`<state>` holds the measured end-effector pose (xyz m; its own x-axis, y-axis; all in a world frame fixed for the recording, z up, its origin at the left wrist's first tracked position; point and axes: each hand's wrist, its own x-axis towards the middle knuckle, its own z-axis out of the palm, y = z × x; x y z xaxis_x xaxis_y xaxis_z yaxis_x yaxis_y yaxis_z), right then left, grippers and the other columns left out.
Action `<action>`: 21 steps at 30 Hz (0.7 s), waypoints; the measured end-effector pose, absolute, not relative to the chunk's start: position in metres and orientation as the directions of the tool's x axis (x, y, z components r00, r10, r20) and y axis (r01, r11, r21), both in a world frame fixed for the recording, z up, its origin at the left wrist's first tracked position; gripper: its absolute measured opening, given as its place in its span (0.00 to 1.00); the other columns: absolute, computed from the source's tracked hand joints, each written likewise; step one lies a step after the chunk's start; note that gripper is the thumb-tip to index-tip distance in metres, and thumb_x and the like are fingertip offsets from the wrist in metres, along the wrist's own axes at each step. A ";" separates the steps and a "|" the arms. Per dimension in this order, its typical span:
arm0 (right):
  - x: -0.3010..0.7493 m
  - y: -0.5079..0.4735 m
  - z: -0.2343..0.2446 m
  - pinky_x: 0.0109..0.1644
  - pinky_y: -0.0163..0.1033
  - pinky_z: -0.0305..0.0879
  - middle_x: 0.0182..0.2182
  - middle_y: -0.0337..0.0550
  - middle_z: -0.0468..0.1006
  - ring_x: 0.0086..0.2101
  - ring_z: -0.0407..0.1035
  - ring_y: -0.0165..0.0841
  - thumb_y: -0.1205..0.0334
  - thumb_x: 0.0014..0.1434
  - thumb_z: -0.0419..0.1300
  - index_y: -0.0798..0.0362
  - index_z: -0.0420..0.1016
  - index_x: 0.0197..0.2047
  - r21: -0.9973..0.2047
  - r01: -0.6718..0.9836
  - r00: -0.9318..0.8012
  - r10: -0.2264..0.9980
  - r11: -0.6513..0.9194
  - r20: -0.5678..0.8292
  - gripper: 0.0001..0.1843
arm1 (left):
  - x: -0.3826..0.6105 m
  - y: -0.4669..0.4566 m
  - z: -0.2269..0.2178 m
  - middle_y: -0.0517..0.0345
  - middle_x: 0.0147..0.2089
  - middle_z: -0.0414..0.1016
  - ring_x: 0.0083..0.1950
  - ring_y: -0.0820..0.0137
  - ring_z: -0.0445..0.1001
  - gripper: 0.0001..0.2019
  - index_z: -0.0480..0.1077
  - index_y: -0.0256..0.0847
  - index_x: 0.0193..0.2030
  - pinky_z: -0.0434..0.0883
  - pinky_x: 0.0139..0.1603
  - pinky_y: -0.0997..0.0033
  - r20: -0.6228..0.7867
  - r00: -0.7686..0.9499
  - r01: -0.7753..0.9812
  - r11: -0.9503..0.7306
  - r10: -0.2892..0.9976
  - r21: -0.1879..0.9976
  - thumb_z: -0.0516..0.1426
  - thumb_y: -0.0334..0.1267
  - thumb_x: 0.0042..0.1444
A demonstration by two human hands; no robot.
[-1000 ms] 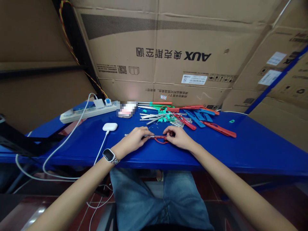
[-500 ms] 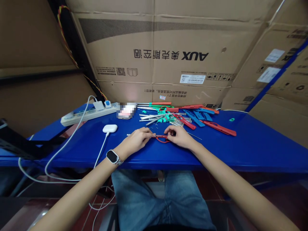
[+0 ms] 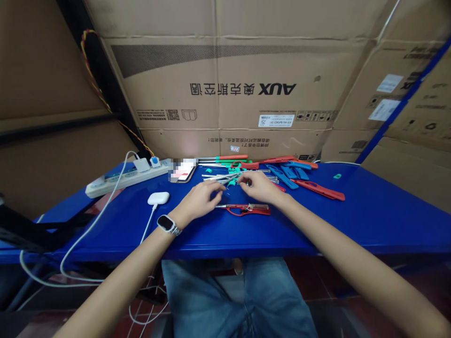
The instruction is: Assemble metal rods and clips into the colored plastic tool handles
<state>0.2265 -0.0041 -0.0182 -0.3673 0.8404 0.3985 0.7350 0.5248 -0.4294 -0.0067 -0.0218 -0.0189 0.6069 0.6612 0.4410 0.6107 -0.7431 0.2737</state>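
A red long-nosed lighter (image 3: 243, 210) lies on the blue table in front of me, its casing open on one side so inner parts show. Just above its metal nose is my left hand (image 3: 202, 199), thumb and forefinger apart with nothing visible between them. My right hand (image 3: 259, 185) has its fingers curled at the near edge of a pile of metal tubes (image 3: 220, 177) and small green plastic pieces (image 3: 232, 182). What its fingertips pinch, if anything, is too small to make out. Tiny thin pins or springs (image 3: 228, 191) lie between the hands.
Red and blue lighter casings (image 3: 319, 188) lie behind and right of my right hand. Screwdrivers (image 3: 232, 157) lie at the back. On the left are a phone (image 3: 186, 171), a white earbud case (image 3: 158, 198) on a cable and a power strip (image 3: 130, 178). Cardboard (image 3: 243, 61) walls the back.
My right hand has left the red lighter and moved up to the pile of parts. The left hand has loosened from the lighter's nose. The lighter now lies free on the table.
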 end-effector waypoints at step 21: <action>0.213 -0.008 -0.025 0.39 0.37 0.65 0.30 0.39 0.79 0.33 0.71 0.33 0.66 0.52 0.58 0.54 0.74 0.32 -0.663 0.467 -0.363 0.811 0.585 0.459 0.04 | 0.015 -0.013 -0.026 0.48 0.51 0.73 0.51 0.62 0.71 0.11 0.70 0.40 0.53 0.72 0.51 0.60 0.650 0.664 0.462 -0.886 0.370 0.033 0.54 0.31 0.65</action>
